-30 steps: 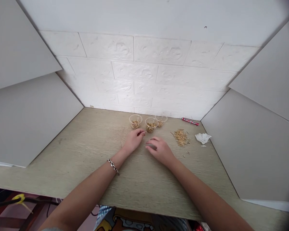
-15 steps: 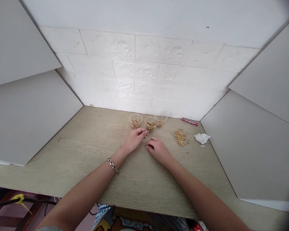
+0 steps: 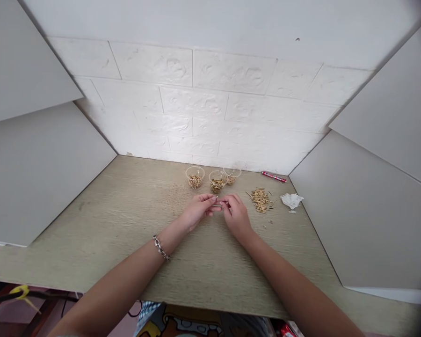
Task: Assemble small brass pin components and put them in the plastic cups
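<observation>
1. Pinching in the left hand (image 3: 199, 210): one tiny bright piece (image 3: 216, 198), caught between thumb and finger, over the table (image 3: 126, 215), in front of the middle cup (image 3: 217, 174).
2. Curling in the fingers of the right hand (image 3: 236, 216), close by the left fingertips; whether gripping anything, not possible to tell.
3. Apparently working at the piece with both sets of fingertips: by judgement, a close-handling step.
4. Seemingly calling, for the next move, for a steady left pinch and fine control on the right.
5. Including, behind the hands: the middle cup, holding golden bits; a left cup (image 3: 195, 170) and a right cup (image 3: 235, 172), likewise.
6. Including, to the right: piled golden pins (image 3: 260, 200), a tissue (image 3: 292, 201), a red tube (image 3: 273, 177).
</observation>
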`<state>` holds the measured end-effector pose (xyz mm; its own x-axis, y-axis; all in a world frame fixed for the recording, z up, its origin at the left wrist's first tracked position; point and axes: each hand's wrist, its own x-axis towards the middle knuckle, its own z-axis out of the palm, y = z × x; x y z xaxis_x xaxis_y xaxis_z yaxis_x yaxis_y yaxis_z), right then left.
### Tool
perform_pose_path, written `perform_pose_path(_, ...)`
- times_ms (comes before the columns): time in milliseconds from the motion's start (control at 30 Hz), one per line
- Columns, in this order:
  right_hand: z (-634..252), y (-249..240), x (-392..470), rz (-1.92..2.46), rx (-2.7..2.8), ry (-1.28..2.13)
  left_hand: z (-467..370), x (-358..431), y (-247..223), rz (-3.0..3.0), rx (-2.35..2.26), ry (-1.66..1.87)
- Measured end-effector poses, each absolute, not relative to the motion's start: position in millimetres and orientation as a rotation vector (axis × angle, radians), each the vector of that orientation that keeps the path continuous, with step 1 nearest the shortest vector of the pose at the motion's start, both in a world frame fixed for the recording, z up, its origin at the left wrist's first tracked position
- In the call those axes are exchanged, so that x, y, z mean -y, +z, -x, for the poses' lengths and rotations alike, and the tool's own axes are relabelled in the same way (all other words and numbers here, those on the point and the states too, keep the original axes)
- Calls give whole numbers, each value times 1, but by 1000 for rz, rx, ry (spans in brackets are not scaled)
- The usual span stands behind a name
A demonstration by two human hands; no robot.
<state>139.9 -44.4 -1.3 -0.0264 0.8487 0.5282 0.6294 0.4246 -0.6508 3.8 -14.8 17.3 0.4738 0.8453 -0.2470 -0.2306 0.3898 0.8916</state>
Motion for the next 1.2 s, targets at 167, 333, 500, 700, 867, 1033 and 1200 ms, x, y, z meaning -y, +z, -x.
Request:
perform_pose_path(167,-142,-4,40,1443,1687,165,-3,15,16,-884,-781,815)
perform_pose_path(333,-144,-5,35,1569,1752,103,-8,17,12,-1069,-866,811)
perform_pose_path(500,-142,-2,37,1514,1722,130,-11,18,12,-1155,-866,815)
perform_pose_path(700,-145,3,40,1328,1630,281,-8,13,12,-1206,-945,804)
perform_pose_path(867,-145,3,41,1295,1648,344,-6,9,10,-1282,-909,798)
perform_pose_path(1033,-144,2,42,1290,1631,352,-6,9,10,-1320,-872,783)
perform_pose_path(1200,-144,2,42,1288,1650,344,-6,8,9,-1334,-858,766)
